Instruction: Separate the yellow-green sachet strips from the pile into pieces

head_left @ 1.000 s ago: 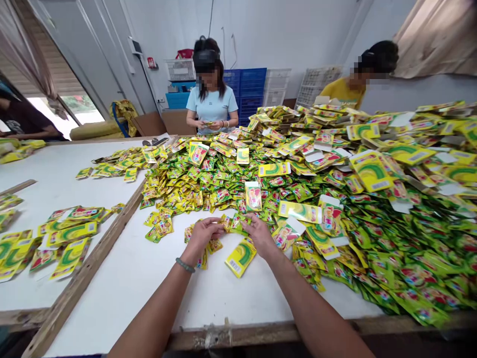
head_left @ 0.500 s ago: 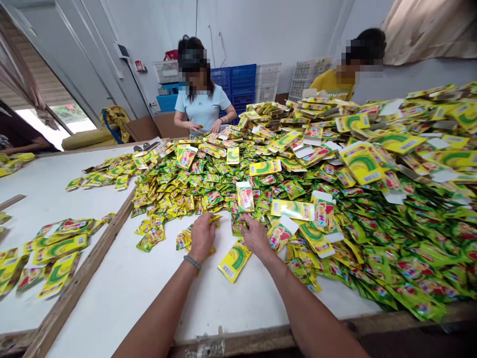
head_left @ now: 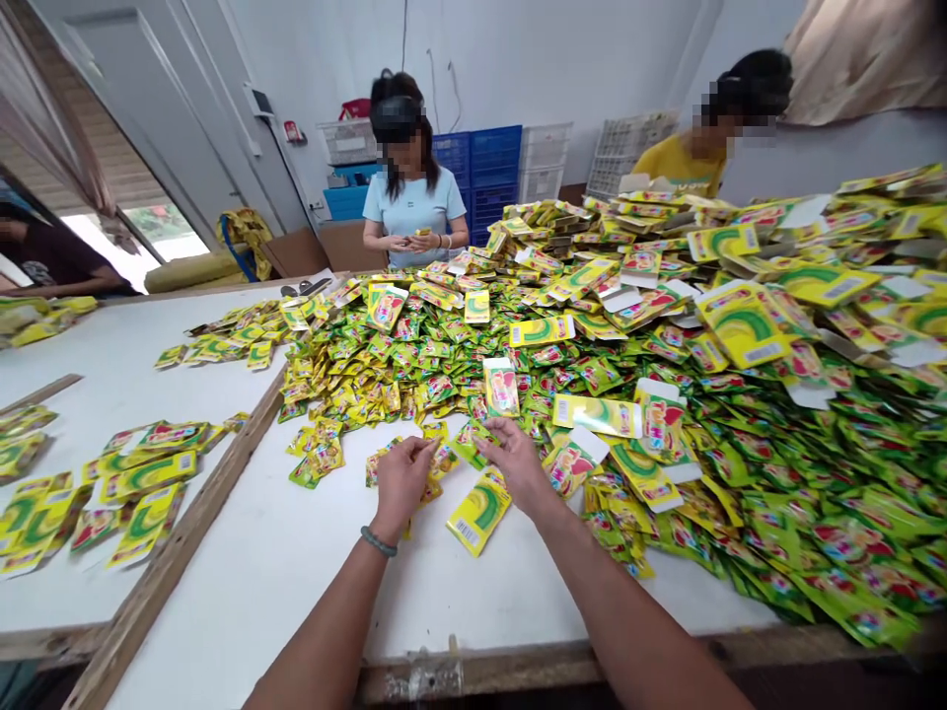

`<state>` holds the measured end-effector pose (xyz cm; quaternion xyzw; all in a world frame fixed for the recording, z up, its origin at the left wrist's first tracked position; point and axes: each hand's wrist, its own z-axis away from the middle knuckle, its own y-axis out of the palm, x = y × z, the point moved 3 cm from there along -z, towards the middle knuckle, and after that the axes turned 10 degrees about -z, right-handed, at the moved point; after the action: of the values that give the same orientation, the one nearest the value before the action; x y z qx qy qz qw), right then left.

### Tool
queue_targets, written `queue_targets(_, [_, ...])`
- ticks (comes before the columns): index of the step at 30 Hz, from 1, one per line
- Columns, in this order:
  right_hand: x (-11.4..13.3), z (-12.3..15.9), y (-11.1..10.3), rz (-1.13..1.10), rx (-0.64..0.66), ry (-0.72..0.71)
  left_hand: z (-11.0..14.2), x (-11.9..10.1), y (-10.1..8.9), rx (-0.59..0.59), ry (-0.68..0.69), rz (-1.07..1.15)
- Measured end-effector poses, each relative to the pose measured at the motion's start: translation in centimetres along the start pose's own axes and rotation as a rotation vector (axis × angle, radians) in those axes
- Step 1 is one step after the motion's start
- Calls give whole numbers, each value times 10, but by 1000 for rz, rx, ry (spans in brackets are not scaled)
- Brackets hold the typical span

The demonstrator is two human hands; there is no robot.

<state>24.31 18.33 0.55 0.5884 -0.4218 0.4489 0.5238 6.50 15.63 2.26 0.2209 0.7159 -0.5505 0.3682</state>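
Note:
My left hand (head_left: 401, 481), with a beaded bracelet at its wrist, has its fingertips pinched together at a few small yellow sachets (head_left: 445, 461), which it partly hides. Facing it, my right hand (head_left: 520, 470) pinches the edge of a green sachet (head_left: 469, 443) between thumb and fingers. Under the right hand a flat yellow box (head_left: 478, 513) with a green curved print lies on the white table. A box with a white flap (head_left: 501, 387) leans on the sachets just beyond. Another open-flapped box (head_left: 575, 463) lies beside my right wrist.
A large heap of green sachets (head_left: 747, 434) and yellow boxes (head_left: 740, 320) covers the right side. A wooden strip (head_left: 196, 523) divides the table, with more boxes (head_left: 148, 483) left of it. Co-workers stand behind the heap. Blue crates (head_left: 495, 158) stand at the wall.
My view has shifted slightly left. The green sachet has turned and come toward the left hand, while more of the yellow sachets shows beside the left fingers.

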Motion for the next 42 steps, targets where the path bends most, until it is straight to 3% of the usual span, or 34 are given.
queue_targets(4, [-9,7,18,39,71,32,3,3,13,184,-193,501])
queue_targets(7, [-15,8,17,152,37,5,6,4,16,241,-296,661])
queue_targets(11, [-15,7,9,90,-40,45,7,3,19,268,-291,664])
queue_targets(15, [-2,5,3,-26,-58,32,5,8,20,196,-277,503])
queue_targets(19, [7,5,0,186,138,-7,3,11,20,209,-213,432])
queue_targets(22, [11,8,3,458,302,-71,5,10,22,328,-220,538])
queue_targets(25, [14,12,8,589,379,-155,9,8,23,454,-244,670])
queue_targets(29, [11,11,9,557,299,-132,11,4,24,498,-225,668])
queue_targets(32, [7,9,5,358,192,-49,9,3,26,422,-248,702])
queue_targets(34, [8,10,5,286,217,-20,7,0,28,373,-248,710])
queue_targets(37, [14,9,1,319,222,-37,11,-10,28,285,-179,573])
queue_targets(40, [25,3,-14,438,-36,-90,29,-26,28,171,9,142])
queue_targets(42, [31,0,-24,512,-209,-113,45,-36,33,165,194,-213])
